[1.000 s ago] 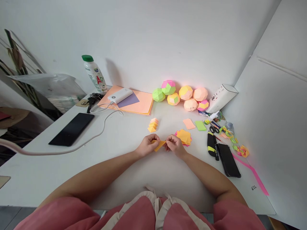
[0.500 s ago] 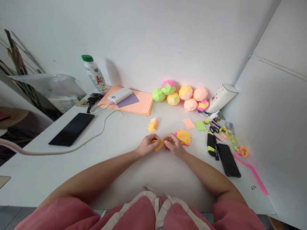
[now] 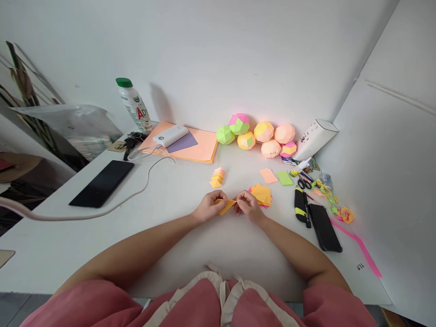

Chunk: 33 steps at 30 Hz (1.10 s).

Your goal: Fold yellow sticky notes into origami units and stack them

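Observation:
Between my hands is a small piece of orange paper (image 3: 226, 207), folded at least in part. My left hand (image 3: 210, 206) pinches its left side between thumb and fingers. At the paper's right corner, my right hand (image 3: 250, 206) has thumb and fingers closed on the tip. Just beyond the right hand lies a pile of orange and pink paper squares (image 3: 261, 194). A short row of folded orange and peach paper pieces (image 3: 217, 177) sits behind the left hand. Peach slips (image 3: 269, 175) and green slips (image 3: 284, 178) lie farther back.
Faceted paper balls (image 3: 264, 131) line the wall. Right: scissors (image 3: 304, 183), a cutter (image 3: 300, 205), a black phone case (image 3: 325, 227) and a rolled white tube (image 3: 315, 139). Left: a black tablet (image 3: 102, 184), a power bank (image 3: 170, 136) with a cable, peach sheets (image 3: 200, 147) and a bottle (image 3: 134, 105).
My right hand has shifted slightly to the right, and more of the orange paper's right corner shows. My left hand stays in place on the paper.

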### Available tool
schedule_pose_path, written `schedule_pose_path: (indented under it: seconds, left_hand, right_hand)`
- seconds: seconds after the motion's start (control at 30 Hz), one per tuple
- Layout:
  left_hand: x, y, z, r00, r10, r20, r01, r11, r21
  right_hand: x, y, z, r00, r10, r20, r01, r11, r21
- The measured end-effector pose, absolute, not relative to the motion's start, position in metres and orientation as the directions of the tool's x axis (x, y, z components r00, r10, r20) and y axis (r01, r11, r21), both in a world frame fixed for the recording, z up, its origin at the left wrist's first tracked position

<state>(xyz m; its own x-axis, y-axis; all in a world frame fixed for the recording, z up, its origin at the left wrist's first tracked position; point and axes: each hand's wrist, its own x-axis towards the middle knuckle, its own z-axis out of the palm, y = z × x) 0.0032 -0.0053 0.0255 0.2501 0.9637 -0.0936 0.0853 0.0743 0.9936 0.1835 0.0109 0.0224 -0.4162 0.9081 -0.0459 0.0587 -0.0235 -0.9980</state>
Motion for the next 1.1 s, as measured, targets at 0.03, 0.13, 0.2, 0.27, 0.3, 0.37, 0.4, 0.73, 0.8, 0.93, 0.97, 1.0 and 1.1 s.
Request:
schedule_pose_path:
  seconds: [0.03,0.13,0.2,0.27,0.3,0.37,0.4,0.73,0.8,0.93,0.97,1.0,1.1]
  left_hand:
    - [0.003,-0.005,0.025,0.247,0.965,-0.090,0.086,0.071,0.994]
    - [0.003,-0.005,0.024,0.252,0.964,-0.088,0.084,0.068,0.994]
    - [0.003,-0.005,0.023,0.278,0.957,-0.084,0.081,0.063,0.995]
    - [0.003,-0.004,0.023,0.308,0.949,-0.070,0.092,0.044,0.995]
    - [0.003,-0.004,0.022,0.319,0.946,-0.063,0.101,0.032,0.994]
    - [0.003,-0.004,0.022,0.334,0.941,-0.051,0.117,0.012,0.993]
    - [0.003,-0.004,0.023,0.339,0.940,-0.048,0.125,0.006,0.992]
    - [0.005,-0.004,0.024,0.381,0.925,-0.015,0.193,-0.064,0.979]
    - [0.004,-0.004,0.023,0.380,0.925,-0.015,0.185,-0.060,0.981]
    - [0.003,-0.004,0.024,0.351,0.935,-0.045,0.137,-0.004,0.991]
    - [0.003,-0.004,0.024,0.342,0.938,-0.056,0.124,0.014,0.992]
    - [0.002,-0.004,0.025,0.335,0.940,-0.065,0.110,0.030,0.993]
    - [0.002,-0.004,0.024,0.325,0.943,-0.077,0.068,0.058,0.996]
  right_hand:
    - [0.183,0.011,0.022,-0.416,0.908,-0.047,0.055,-0.027,-0.998]
    - [0.183,0.011,0.021,-0.433,0.900,-0.059,0.093,-0.020,-0.995]
    - [0.182,0.011,0.021,-0.451,0.890,-0.063,0.142,0.001,-0.990]
    - [0.182,0.011,0.020,-0.460,0.886,-0.060,0.173,0.023,-0.985]
    - [0.182,0.011,0.020,-0.461,0.886,-0.057,0.178,0.029,-0.984]
    - [0.183,0.011,0.019,-0.459,0.887,-0.044,0.171,0.040,-0.984]
    - [0.183,0.011,0.018,-0.463,0.886,-0.036,0.167,0.047,-0.985]
    - [0.184,0.012,0.009,-0.487,0.873,0.016,0.163,0.109,-0.981]
    - [0.184,0.012,0.011,-0.486,0.874,0.008,0.156,0.096,-0.983]
    - [0.184,0.011,0.018,-0.482,0.876,-0.015,0.110,0.043,-0.993]
    - [0.184,0.011,0.019,-0.480,0.877,-0.022,0.102,0.031,-0.994]
    - [0.184,0.011,0.020,-0.476,0.879,-0.029,0.103,0.022,-0.994]
    - [0.183,0.010,0.021,-0.460,0.887,-0.052,0.148,0.019,-0.989]
